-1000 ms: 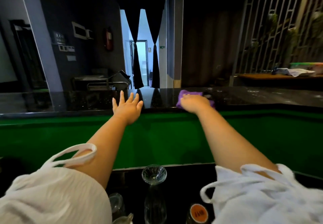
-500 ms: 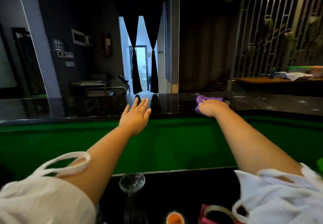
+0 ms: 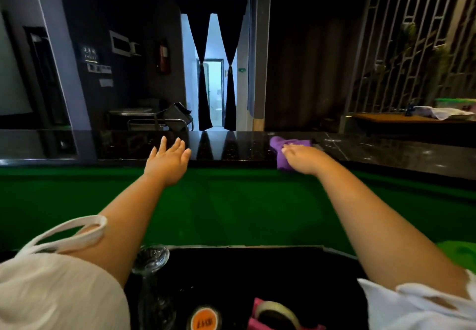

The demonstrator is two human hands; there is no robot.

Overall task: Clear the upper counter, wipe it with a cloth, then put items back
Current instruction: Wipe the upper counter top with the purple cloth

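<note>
The upper counter (image 3: 231,149) is a glossy black slab running across the view above a green front panel. A purple cloth (image 3: 280,149) lies on it right of centre, hanging slightly over the near edge. My right hand (image 3: 302,158) presses down on the cloth, fingers over it. My left hand (image 3: 167,160) hovers at the counter's near edge left of centre, fingers spread, holding nothing.
On the lower black counter (image 3: 257,278) near me stand a clear glass carafe (image 3: 152,260), an orange-lidded jar (image 3: 204,320) and a pink item with a tape roll (image 3: 278,313). A wooden table (image 3: 401,118) with cloths is far right. A doorway with dark curtains is straight ahead.
My right hand has slid the purple cloth to the right along the upper counter. The left hand stayed open at the counter's edge.
</note>
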